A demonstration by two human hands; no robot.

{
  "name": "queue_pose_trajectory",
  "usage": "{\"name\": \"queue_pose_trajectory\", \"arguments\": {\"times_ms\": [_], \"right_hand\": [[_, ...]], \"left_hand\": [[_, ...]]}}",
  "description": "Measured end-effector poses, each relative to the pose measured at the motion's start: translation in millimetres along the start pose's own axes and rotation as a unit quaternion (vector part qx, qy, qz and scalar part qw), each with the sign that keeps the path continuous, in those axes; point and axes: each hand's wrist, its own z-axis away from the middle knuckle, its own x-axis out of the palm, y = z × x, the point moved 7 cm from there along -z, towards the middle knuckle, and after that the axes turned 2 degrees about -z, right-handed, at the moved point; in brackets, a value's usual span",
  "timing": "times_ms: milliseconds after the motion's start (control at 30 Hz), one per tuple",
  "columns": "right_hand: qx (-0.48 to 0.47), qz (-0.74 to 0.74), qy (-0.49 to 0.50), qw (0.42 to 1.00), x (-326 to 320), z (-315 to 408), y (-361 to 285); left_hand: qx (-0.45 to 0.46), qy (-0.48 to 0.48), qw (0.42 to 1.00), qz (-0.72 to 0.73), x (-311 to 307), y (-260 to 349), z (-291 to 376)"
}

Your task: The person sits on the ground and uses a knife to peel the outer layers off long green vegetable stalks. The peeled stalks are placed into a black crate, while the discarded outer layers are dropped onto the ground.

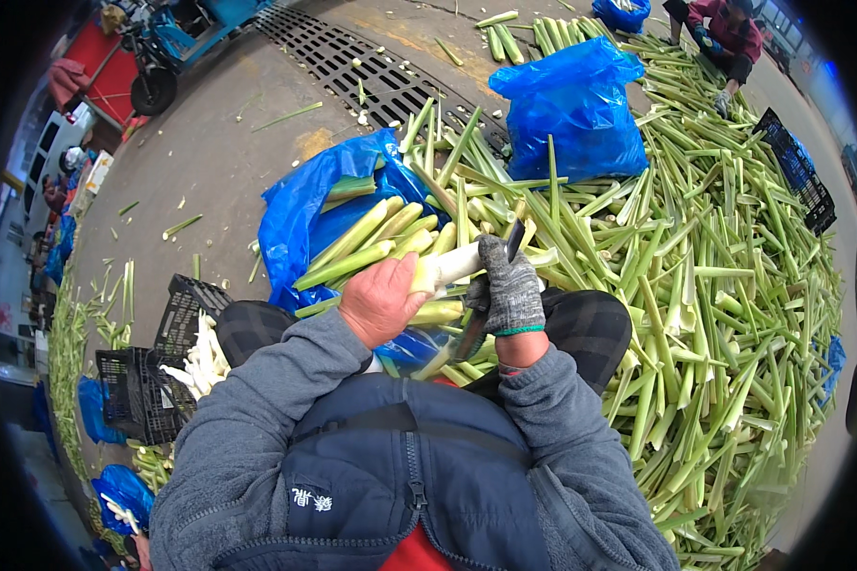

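Observation:
My bare left hand (382, 296) grips the green husk end of a water bamboo shoot (459, 263), whose white peeled length points right. My right hand (510, 292), in a grey knit glove, is closed around a knife; the dark blade (516, 239) sticks up past the thumb, against the far end of the shoot. The rest of the knife is mostly hidden by the glove. Just beyond my hands, an open blue plastic bag (282, 235) holds several unpeeled shoots (357, 239). More green pieces lie between my knees.
Cut green husks (685, 300) pile up on my right. A full blue bag (571, 114) stands ahead. On my left, black plastic crates (132, 392) hold white peeled shoots (203, 357). A floor grate (357, 64) lies beyond; another person (728, 36) crouches at the far right.

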Motion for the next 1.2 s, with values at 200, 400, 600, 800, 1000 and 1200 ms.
{"name": "queue_pose_trajectory", "arguments": {"times_ms": [200,400,600,800,1000,1200], "right_hand": [[-0.008,0.015,-0.031,0.999,5,1,-7],[-0.179,-0.111,0.007,0.978,-31,7,-76],[-0.094,-0.254,0.026,0.962,-45,-14,-40],[-0.115,-0.15,-0.117,0.975,-29,-4,-35],[-0.146,0.06,-0.124,0.98,-13,23,-35],[-0.239,0.129,-0.118,0.955,-1,30,-34]], "left_hand": [[-0.319,-0.157,0.783,0.51,56,-45,25],[-0.441,-0.446,0.661,0.411,115,-101,120],[-0.251,-0.229,0.793,0.506,73,-48,2],[-0.306,-0.016,0.45,0.839,35,-30,-27],[-0.319,0.05,0.404,0.856,16,-46,-28],[-0.277,0.027,0.504,0.818,-5,-49,-33]]}}
